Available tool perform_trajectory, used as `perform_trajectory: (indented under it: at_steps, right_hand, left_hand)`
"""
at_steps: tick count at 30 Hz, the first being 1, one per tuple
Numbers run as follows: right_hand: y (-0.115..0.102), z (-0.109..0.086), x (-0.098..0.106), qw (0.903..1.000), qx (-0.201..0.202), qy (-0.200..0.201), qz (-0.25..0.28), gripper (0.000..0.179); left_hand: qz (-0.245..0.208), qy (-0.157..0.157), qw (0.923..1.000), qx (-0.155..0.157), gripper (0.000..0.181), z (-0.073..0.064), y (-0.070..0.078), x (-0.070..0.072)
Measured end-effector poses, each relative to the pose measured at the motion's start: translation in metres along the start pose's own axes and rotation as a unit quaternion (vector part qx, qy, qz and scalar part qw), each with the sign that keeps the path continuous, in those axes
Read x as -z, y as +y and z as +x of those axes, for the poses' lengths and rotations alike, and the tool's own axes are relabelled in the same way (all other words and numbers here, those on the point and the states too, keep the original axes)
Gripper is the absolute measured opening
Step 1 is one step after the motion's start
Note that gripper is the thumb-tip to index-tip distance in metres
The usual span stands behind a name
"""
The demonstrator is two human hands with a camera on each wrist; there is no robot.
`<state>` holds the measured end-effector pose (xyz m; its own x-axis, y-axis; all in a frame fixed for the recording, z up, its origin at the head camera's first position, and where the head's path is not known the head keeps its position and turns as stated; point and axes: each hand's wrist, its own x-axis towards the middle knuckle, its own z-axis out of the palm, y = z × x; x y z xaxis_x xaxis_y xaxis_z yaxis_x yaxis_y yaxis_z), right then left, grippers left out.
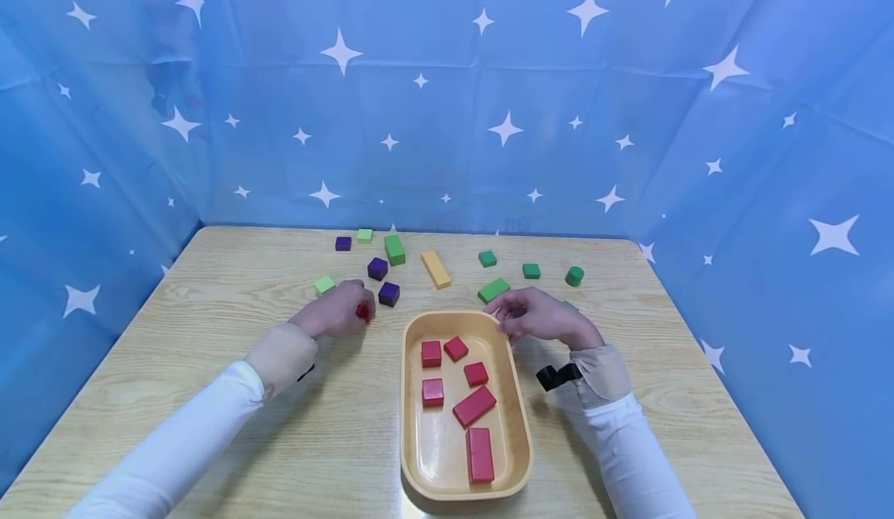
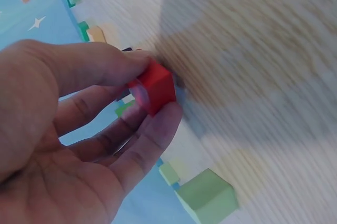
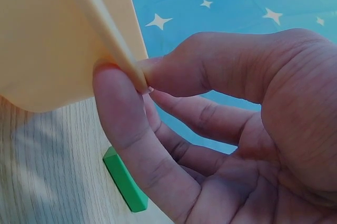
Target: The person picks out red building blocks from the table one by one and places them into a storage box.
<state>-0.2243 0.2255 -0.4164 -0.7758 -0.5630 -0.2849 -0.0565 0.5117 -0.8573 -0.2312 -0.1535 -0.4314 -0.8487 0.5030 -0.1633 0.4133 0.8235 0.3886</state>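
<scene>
A small red block (image 2: 158, 88) is pinched between the thumb and fingers of my left hand (image 1: 338, 309), left of the yellow-orange tray (image 1: 404, 403). Most of that block is hidden by the hand in the head view. My right hand (image 1: 541, 316) grips the tray's far right corner, the rim between thumb and index finger, as the right wrist view shows. Inside the tray lie several red blocks, among them a square one (image 1: 431, 354) and a longer one (image 1: 479, 454). Light green block (image 2: 208, 196) sits close to the left hand.
Beyond the tray are dark purple blocks (image 1: 389, 294), a yellow-orange bar (image 1: 436, 269), a long green block (image 1: 493, 289) and a green cylinder (image 1: 574, 275). More green blocks stand around them on the wooden table (image 1: 230, 294). A blue starry curtain (image 1: 447, 100) encloses the back and sides.
</scene>
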Motion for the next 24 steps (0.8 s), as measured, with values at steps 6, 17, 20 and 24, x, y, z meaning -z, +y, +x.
perform_trajectory:
  at_steps: [6, 17, 20, 24]
  right_hand:
    - [-0.001, 0.000, 0.000, 1.0000, -0.003, 0.002, -0.003, 0.031]
    - [-0.001, -0.001, 0.000, 1.0000, -0.009, 0.001, -0.001, 0.032]
    - [0.000, -0.001, 0.000, 1.0000, -0.003, 0.001, -0.001, 0.032]
    - [0.000, 0.000, 0.001, 1.0000, 0.000, 0.002, -0.004, 0.032]
  left_hand:
    - [-0.001, 0.029, 0.9992, -0.027, 0.017, -0.004, 0.008, 0.005]
    - [-0.006, 0.048, 0.9974, -0.053, 0.018, -0.013, 0.039, 0.017]
    - [0.004, 0.059, 0.9955, -0.074, 0.017, -0.016, 0.049, 0.020]
    - [0.007, 0.067, 0.9927, -0.100, 0.015, -0.019, 0.064, 0.023]
